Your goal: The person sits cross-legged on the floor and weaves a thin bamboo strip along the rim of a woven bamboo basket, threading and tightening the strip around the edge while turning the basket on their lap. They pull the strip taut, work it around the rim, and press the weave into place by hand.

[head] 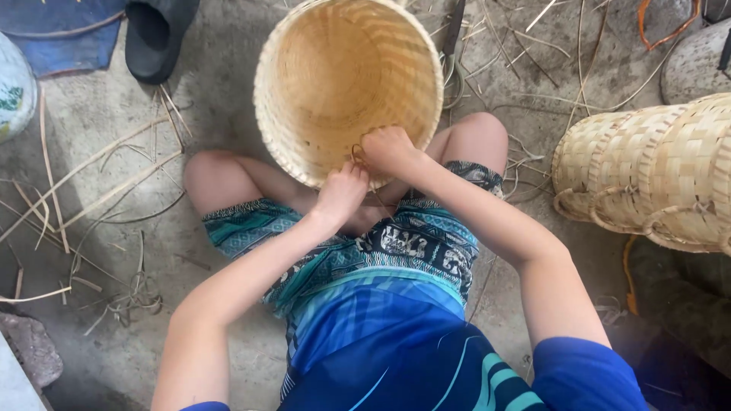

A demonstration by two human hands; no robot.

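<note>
A round woven bamboo basket lies between my knees with its open mouth facing me. My left hand grips the near rim of the basket from below. My right hand pinches a thin bamboo strip at the same spot on the rim, fingers closed on it. Both hands touch each other at the rim's lowest edge. I sit on the concrete floor with patterned teal shorts and a blue shirt.
A stack of finished woven baskets lies on its side at the right. Loose bamboo strips litter the floor at left and behind. A black sandal and blue cloth lie top left; scissors sit behind the basket.
</note>
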